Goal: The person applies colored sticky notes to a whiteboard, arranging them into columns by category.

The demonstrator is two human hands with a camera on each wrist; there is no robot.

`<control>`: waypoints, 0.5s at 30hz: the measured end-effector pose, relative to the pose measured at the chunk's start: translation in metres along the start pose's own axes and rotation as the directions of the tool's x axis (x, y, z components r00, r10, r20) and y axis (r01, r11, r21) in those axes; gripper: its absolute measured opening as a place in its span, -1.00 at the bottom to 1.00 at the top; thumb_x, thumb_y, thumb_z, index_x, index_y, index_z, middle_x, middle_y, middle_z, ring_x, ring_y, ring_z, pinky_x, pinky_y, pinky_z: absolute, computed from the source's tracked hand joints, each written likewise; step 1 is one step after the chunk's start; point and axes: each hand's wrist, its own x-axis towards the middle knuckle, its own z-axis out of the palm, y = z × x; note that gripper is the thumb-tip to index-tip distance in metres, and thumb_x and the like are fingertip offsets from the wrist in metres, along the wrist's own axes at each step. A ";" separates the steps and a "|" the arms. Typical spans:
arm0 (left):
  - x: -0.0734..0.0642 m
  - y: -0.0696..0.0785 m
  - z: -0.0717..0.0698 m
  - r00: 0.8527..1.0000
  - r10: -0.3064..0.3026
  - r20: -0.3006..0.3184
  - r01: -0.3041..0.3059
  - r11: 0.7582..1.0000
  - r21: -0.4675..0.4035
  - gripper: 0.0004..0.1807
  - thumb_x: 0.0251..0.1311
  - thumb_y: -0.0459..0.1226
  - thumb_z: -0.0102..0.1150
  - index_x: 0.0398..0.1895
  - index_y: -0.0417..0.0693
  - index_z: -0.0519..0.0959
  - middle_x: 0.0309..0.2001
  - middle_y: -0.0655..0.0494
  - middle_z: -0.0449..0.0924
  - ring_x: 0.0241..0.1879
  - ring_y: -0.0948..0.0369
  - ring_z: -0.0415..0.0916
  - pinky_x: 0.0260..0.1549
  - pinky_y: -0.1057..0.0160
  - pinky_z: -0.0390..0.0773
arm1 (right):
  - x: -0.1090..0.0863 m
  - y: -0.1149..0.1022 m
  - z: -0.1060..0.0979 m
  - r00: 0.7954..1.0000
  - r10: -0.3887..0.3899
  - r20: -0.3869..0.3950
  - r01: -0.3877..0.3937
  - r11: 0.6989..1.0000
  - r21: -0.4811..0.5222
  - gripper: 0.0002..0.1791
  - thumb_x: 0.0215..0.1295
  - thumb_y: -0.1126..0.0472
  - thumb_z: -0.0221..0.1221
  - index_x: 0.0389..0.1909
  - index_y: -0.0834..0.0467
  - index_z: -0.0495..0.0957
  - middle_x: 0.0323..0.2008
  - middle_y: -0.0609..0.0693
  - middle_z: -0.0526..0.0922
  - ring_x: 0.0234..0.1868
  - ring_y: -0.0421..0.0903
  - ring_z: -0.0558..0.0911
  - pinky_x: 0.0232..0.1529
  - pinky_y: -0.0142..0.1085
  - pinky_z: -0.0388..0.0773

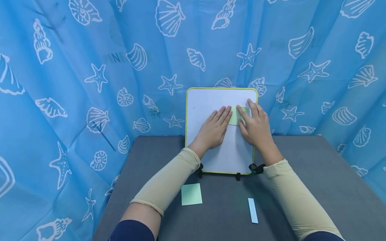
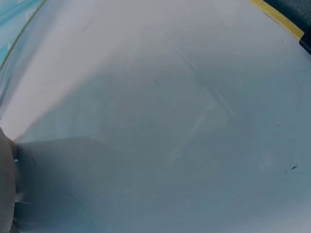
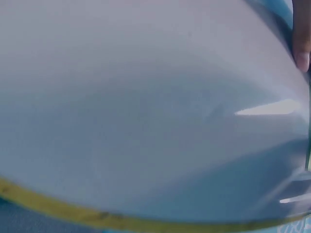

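A whiteboard (image 1: 223,160) with a yellow rim stands upright at the back of the table. On its upper right part lies a pale green sticky note (image 1: 234,117), between both hands. My left hand (image 1: 213,130) rests with straight fingers on the board, fingertips at the note's left edge. My right hand (image 1: 256,125) touches the note's right side with spread, straight fingers and covers part of it. In the left wrist view only a sliver of the hand (image 2: 7,182) shows beside the board. The right wrist view catches one finger (image 3: 302,39) at its right edge.
A green square sticky note (image 1: 191,194) lies on the grey table (image 1: 223,214), front left of the board. A narrow pale blue strip (image 1: 253,210) lies front right. Small black feet (image 1: 238,176) hold the board's lower edge. A blue shell-patterned curtain (image 1: 193,43) hangs behind.
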 end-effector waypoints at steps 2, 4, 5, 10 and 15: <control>0.000 0.000 0.000 1.000 0.003 -0.005 -0.003 1.000 0.002 -0.29 0.72 -0.06 -0.58 0.74 -0.11 -0.39 0.75 0.02 -0.55 0.74 0.09 -0.54 0.71 0.11 -0.36 | -0.003 0.004 -0.001 1.000 0.007 -0.003 -0.007 1.000 -0.006 -0.42 0.52 0.08 0.13 0.51 0.11 0.48 0.60 0.34 0.21 0.52 0.37 0.26 0.37 0.37 0.33; 0.000 0.000 0.000 1.000 0.003 0.000 -0.003 1.000 0.006 -0.29 0.71 -0.06 -0.58 0.74 -0.12 -0.40 0.75 0.02 -0.56 0.74 0.09 -0.55 0.71 0.11 -0.37 | -0.005 0.008 -0.002 1.000 0.015 0.004 -0.015 1.000 -0.012 -0.42 0.53 0.06 0.12 0.52 0.10 0.47 0.60 0.34 0.20 0.52 0.37 0.25 0.37 0.37 0.33; 0.000 0.000 0.001 1.000 0.004 0.004 -0.004 1.000 0.007 -0.29 0.71 -0.06 -0.59 0.74 -0.12 -0.41 0.75 0.02 -0.57 0.74 0.08 -0.55 0.71 0.12 -0.38 | -0.006 0.011 -0.002 1.000 0.020 0.011 -0.020 1.000 -0.016 -0.41 0.54 0.05 0.11 0.52 0.10 0.46 0.61 0.34 0.19 0.52 0.37 0.25 0.37 0.37 0.33; 0.000 0.000 0.001 1.000 0.006 0.007 -0.006 1.000 -0.006 -0.28 0.71 -0.06 -0.58 0.73 -0.13 -0.42 0.75 0.01 -0.58 0.74 0.08 -0.56 0.71 0.11 -0.40 | -0.013 0.019 -0.008 0.998 0.060 0.029 -0.059 0.998 -0.032 -0.39 0.53 0.04 0.13 0.55 0.05 0.43 0.63 0.32 0.14 0.52 0.38 0.22 0.36 0.38 0.30; 0.000 0.001 0.001 1.000 0.005 -0.006 -0.005 1.000 -0.014 -0.28 0.71 -0.06 -0.57 0.74 -0.13 -0.41 0.75 0.01 -0.55 0.75 0.08 -0.54 0.71 0.10 -0.38 | -0.015 0.022 -0.013 0.997 0.064 0.037 -0.063 0.997 -0.048 -0.38 0.53 0.04 0.15 0.56 0.04 0.42 0.64 0.33 0.11 0.52 0.41 0.23 0.32 0.40 0.34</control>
